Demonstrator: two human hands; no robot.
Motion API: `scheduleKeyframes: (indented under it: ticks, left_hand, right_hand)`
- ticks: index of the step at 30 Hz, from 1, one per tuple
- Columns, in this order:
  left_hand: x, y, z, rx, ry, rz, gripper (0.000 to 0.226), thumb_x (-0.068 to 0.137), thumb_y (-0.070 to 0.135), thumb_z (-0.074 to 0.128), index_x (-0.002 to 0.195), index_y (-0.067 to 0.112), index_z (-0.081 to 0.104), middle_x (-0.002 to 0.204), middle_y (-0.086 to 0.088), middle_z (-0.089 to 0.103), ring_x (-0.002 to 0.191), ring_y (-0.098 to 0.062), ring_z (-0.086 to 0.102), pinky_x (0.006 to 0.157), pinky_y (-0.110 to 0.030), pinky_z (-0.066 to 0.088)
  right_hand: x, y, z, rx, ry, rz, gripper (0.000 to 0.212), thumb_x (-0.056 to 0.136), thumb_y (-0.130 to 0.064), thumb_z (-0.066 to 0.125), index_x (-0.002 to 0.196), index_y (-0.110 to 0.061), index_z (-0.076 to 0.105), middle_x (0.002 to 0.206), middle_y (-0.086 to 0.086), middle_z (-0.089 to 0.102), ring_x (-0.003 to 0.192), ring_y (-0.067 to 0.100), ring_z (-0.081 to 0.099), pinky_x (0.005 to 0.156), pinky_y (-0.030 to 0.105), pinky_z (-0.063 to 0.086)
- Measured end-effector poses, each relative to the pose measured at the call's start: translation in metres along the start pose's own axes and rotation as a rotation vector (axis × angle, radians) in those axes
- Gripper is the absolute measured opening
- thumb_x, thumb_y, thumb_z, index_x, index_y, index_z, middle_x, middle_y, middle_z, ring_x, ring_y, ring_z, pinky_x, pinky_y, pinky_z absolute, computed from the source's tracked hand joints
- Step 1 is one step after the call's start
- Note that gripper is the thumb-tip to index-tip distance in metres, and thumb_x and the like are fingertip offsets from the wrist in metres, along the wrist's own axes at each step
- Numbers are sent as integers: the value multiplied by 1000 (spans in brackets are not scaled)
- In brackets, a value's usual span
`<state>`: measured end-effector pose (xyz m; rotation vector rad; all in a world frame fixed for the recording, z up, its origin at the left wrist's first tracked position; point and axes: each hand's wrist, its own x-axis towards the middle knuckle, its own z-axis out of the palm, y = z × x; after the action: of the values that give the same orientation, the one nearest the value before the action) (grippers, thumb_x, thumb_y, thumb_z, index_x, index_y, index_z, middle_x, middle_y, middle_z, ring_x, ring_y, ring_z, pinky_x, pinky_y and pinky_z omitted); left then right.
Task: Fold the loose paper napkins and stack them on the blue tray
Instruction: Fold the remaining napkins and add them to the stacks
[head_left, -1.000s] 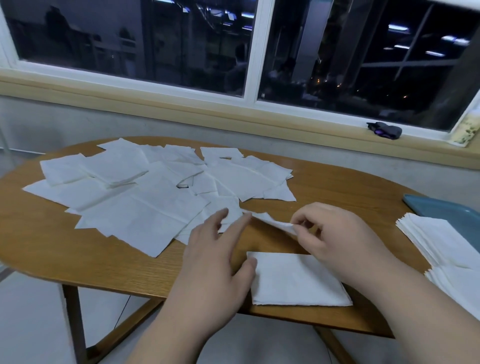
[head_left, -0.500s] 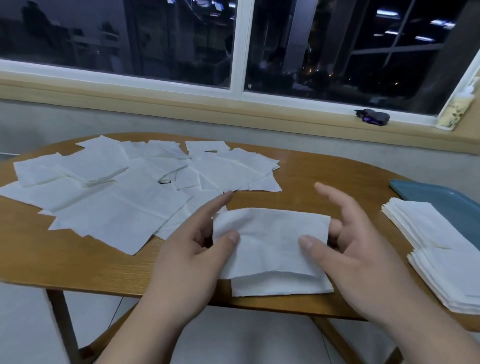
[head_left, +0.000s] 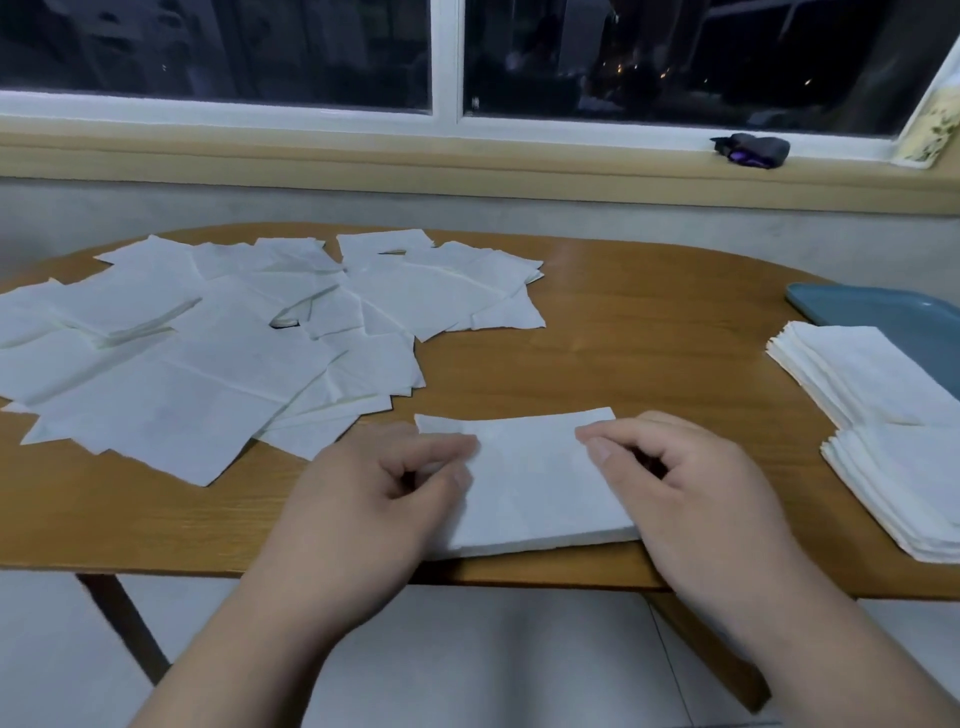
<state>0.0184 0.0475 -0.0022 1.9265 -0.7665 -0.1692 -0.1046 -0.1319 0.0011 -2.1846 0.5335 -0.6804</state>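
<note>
A white napkin (head_left: 530, 483), folded in half, lies flat at the near edge of the wooden table (head_left: 649, 338). My left hand (head_left: 363, 499) pinches its left side with curled fingers and covers that edge. My right hand (head_left: 691, 493) pinches its right side, thumb and forefinger at the upper right corner. Several loose unfolded napkins (head_left: 208, 364) are spread over the left half of the table. The blue tray (head_left: 893, 317) sits at the far right, with a stack of folded napkins (head_left: 857, 374) partly on it and a second stack (head_left: 904, 483) nearer me.
A bare strip of table separates the loose napkins from the stacks. A dark small object (head_left: 753, 149) lies on the window sill behind. The table's near edge runs just under the folded napkin, with tiled floor below.
The napkin's far half was lifted and brought over toward me. It now lies flat as a folded rectangle, and both hands have dropped onto its sides.
</note>
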Motion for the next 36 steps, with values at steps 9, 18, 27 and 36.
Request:
scheduleKeyframes:
  ticks: [9,18,27,36]
  left_hand:
    - [4,-8,4,211,-6,41,20,86,29,67,101,41,74,87,19,62,94,-1,57,77,-14,37]
    - [1,-9,5,410,-5,108,20,76,38,51,84,31,68,72,7,57,92,-4,50,89,-38,42]
    - [-1,-14,4,469,57,87,26,72,48,54,90,44,72,92,23,48,97,-3,38,92,-36,33]
    - [-3,-19,2,470,-39,188,20,79,48,53,92,47,69,101,32,55,110,2,43,93,-31,30]
  right_hand:
    - [0,20,3,-185,-33,-62,26,96,-14,56,109,-26,75,86,-17,58,91,3,54,72,9,37]
    - [0,19,10,-424,-25,-108,29,97,-18,52,113,-29,74,86,-15,58,97,10,49,94,34,42]
    - [-1,15,10,-496,-25,-60,29,97,-26,51,116,-35,71,91,-22,47,97,4,39,99,28,35]
    - [-3,9,7,-520,-45,-29,30,95,-27,50,116,-35,70,101,-22,44,100,-1,32,101,27,36]
